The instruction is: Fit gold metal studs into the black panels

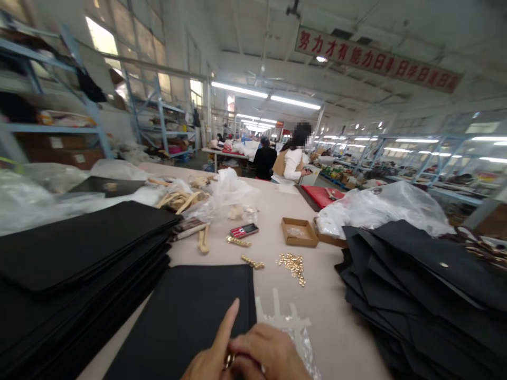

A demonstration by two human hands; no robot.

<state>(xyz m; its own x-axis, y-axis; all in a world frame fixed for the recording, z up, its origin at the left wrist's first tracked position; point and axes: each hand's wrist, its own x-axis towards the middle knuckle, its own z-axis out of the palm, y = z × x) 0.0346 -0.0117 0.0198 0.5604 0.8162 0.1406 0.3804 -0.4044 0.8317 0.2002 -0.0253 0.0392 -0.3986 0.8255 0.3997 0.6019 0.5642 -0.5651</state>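
Observation:
My left hand (208, 359) sits at the bottom edge of the view, its index finger raised against a flat black panel (186, 316). A small gold metal ring (228, 361) shows between its fingers. My right hand (265, 352) lies just beside it, fingers curled over, partly out of frame. Past the panel on the beige table (336, 327) lie short lengths of gold chain (238, 241) and a heap of gold fittings (293, 266). A clear plastic sheet (295, 330) lies beside my right hand.
Tall stacks of black panels (79, 248) rise on the left, with a loose pile (415, 274) on the right. A red mobile phone (244, 230), a cardboard box (299, 232), beige straps (180, 200) and plastic bags (225, 198) lie on the table. Two co-workers (279, 161) stand beyond it.

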